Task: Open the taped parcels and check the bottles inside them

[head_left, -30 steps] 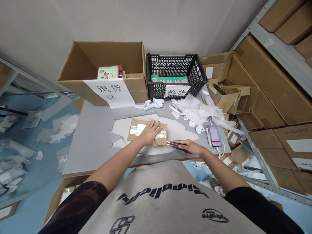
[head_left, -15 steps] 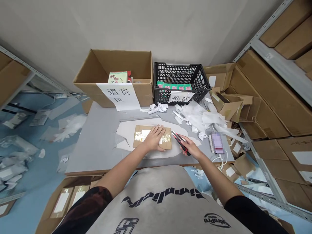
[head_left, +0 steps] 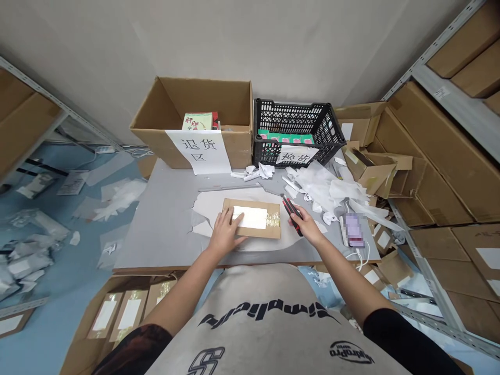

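Note:
A small flat cardboard box (head_left: 258, 232) with a white label (head_left: 252, 217) and shiny clear tape lies on torn pale sheeting on the table. My left hand (head_left: 225, 229) grips its left end, fingers spread over the top and thumb along the near edge. To the right of the box, my right hand (head_left: 307, 225) is closed around a red and black utility knife (head_left: 292, 213). The knife's tip points up and left, just beyond the box's far right corner and apart from it.
Behind stand an open carton (head_left: 234, 148) with packages and a black plastic crate (head_left: 300, 109) holding green boxes. Crumpled white paper (head_left: 316, 182) and a phone (head_left: 353, 229) with a cable lie at right. Cartons fill the shelves (head_left: 441, 88).
My left hand has slid left, from the right half of the box to its left end, uncovering the label. My right hand still holds the knife, now turned more upright. The view shifted slightly.

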Available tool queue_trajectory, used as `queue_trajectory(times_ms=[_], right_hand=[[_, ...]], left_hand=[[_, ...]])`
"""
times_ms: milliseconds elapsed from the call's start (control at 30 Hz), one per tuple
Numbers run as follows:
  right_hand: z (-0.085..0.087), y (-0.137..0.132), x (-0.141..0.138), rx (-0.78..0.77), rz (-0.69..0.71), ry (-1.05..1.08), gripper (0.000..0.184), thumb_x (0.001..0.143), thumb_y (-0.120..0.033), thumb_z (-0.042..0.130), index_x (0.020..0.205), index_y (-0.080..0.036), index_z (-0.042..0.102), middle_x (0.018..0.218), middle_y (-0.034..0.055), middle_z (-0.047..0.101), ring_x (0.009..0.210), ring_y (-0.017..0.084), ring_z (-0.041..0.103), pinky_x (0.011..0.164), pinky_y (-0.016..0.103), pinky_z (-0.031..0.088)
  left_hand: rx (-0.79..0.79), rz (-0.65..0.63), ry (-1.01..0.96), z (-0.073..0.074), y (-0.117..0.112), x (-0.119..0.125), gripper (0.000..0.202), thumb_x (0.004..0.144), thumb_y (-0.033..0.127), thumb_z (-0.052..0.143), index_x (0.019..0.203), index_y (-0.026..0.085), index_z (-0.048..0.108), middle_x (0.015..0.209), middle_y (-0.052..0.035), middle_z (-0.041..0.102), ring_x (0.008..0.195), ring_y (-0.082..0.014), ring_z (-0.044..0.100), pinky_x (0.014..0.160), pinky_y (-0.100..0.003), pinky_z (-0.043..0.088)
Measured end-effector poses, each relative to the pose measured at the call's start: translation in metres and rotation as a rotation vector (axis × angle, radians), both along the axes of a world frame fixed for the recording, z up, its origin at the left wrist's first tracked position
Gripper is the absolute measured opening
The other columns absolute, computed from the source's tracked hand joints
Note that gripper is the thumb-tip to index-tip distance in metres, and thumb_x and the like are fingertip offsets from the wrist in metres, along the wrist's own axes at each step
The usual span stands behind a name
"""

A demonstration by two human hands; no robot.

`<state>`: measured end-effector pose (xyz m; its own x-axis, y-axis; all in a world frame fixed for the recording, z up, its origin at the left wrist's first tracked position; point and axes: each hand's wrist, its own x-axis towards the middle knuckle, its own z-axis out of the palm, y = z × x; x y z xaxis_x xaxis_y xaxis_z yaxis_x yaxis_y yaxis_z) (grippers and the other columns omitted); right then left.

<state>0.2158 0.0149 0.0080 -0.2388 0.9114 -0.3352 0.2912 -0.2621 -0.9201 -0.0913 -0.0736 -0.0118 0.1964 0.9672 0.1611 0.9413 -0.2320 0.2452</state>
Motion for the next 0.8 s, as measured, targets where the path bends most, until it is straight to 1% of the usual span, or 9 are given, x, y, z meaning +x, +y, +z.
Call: queue_trajectory(times_ms=[100,200,267,367,467,533,600,667,800], right_hand=[[0.003,0.014,-0.013,0.122,0.042,-0.147,0.052,0.088,-0.054,0.05,0.126,-0.019,0.055,0.084,0.0032,0.068,0.067,0.017,0.058,0.063,0.03,0.048],[0.009,0.024,-0.026,0.279,0.109,-0.329,0.046,0.092,-0.047,0.045,0.13,-0.021,0.054,0.101,0.0061,0.07,0.087,0.021,0.063,0.079,0.034,0.049],[0.015,0.028,-0.031,0.43,0.209,-0.441,0.043,0.093,-0.04,0.045,0.131,-0.023,0.055,0.117,0.0078,0.067,0.105,0.024,0.06,0.093,0.038,0.045],[0.024,0.028,-0.036,0.62,0.411,-0.553,0.04,0.095,-0.034,0.046,0.131,-0.023,0.056,0.129,0.0086,0.062,0.122,0.025,0.052,0.107,0.043,0.035],[0.03,0.025,-0.045,0.674,0.641,-0.595,0.039,0.097,-0.032,0.046,0.132,-0.023,0.057,0.129,0.0082,0.063,0.121,0.024,0.053,0.106,0.041,0.036],[0.033,0.025,-0.054,0.675,0.784,-0.63,0.038,0.097,-0.032,0.046,0.133,-0.022,0.057,0.124,0.009,0.066,0.116,0.024,0.056,0.101,0.038,0.039],[0.036,0.026,-0.063,0.69,0.878,-0.694,0.038,0.097,-0.031,0.047,0.133,-0.022,0.057,0.117,0.01,0.069,0.11,0.024,0.057,0.097,0.037,0.041],[0.037,0.029,-0.069,0.714,0.924,-0.749,0.038,0.098,-0.031,0.047,0.134,-0.022,0.057,0.112,0.0108,0.07,0.106,0.024,0.058,0.095,0.037,0.041],[0.039,0.032,-0.072,0.746,0.942,-0.788,0.039,0.099,-0.032,0.044,0.136,-0.021,0.055,0.11,0.0126,0.069,0.104,0.024,0.059,0.093,0.037,0.042]], left_hand=[[-0.005,0.031,-0.037,-0.004,0.0,0.006,0.07,0.074,0.048,0.076,0.135,0.022,0.052,0.149,-0.0196,0.038,0.141,-0.0416,0.029,0.11,-0.062,0.029],[0.002,0.001,-0.071,-0.005,0.006,0.026,0.068,0.075,0.048,0.075,0.133,0.02,0.053,0.15,-0.02,0.036,0.141,-0.0394,0.03,0.111,-0.06,0.029],[0.01,-0.051,-0.077,-0.004,0.006,0.036,0.063,0.077,0.043,0.074,0.131,0.019,0.054,0.15,-0.0196,0.036,0.14,-0.0373,0.031,0.111,-0.057,0.031],[0.05,-0.03,-0.039,-0.002,-0.004,0.039,0.048,0.085,0.034,0.066,0.13,0.021,0.055,0.144,-0.0155,0.046,0.136,-0.0363,0.036,0.107,-0.055,0.035],[0.068,-0.02,-0.009,-0.003,-0.016,0.033,0.042,0.092,0.028,0.055,0.134,0.023,0.053,0.136,-0.0126,0.054,0.123,-0.0323,0.047,0.1,-0.05,0.041],[0.071,-0.046,-0.009,-0.005,-0.02,0.03,0.042,0.095,0.027,0.05,0.136,0.023,0.051,0.135,-0.0121,0.055,0.119,-0.0298,0.05,0.098,-0.046,0.043],[0.076,-0.057,-0.01,-0.008,-0.021,0.029,0.041,0.096,0.028,0.049,0.136,0.022,0.051,0.135,-0.012,0.055,0.119,-0.0294,0.05,0.098,-0.045,0.043],[0.083,-0.051,-0.012,-0.01,-0.019,0.031,0.04,0.096,0.029,0.049,0.135,0.022,0.051,0.134,-0.0122,0.056,0.119,-0.0302,0.049,0.099,-0.046,0.042],[0.093,-0.025,-0.027,-0.015,-0.019,0.035,0.041,0.095,0.03,0.05,0.136,0.024,0.051,0.132,-0.0116,0.057,0.12,-0.0319,0.048,0.098,-0.049,0.042]])
